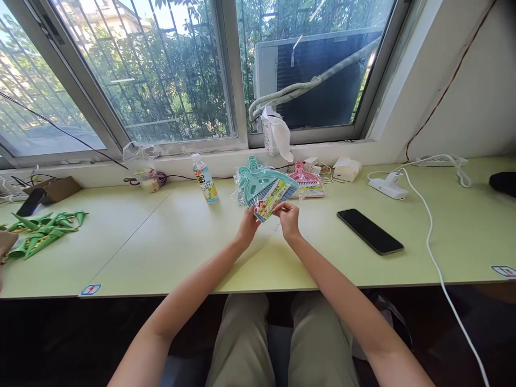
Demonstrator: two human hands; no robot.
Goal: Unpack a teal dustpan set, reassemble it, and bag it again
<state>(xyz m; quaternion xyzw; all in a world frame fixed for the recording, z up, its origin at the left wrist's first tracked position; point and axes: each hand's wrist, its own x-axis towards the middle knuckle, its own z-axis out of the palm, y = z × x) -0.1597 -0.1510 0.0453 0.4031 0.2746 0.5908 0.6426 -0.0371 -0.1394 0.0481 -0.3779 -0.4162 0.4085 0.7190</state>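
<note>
A small green brush and dustpan set (262,185) in clear wrapping, with a printed label, is tilted up over the middle of the desk. My left hand (247,226) grips its lower left edge. At the lower right edge, my right hand (287,216) pinches the wrapping near the label. Just behind and to the right lies a pink brush and dustpan set (307,183), also wrapped and partly hidden by the green one. A drink bottle (205,179) stands to the left of my hands.
A black phone (370,231) lies on the desk (161,258) to the right. Beyond it are a white power strip (388,185) and its cable (430,236). Green cone-shaped pieces (44,231) lie at the far left beside another person's hand (6,244). A tissue pack (276,134) rests by the window.
</note>
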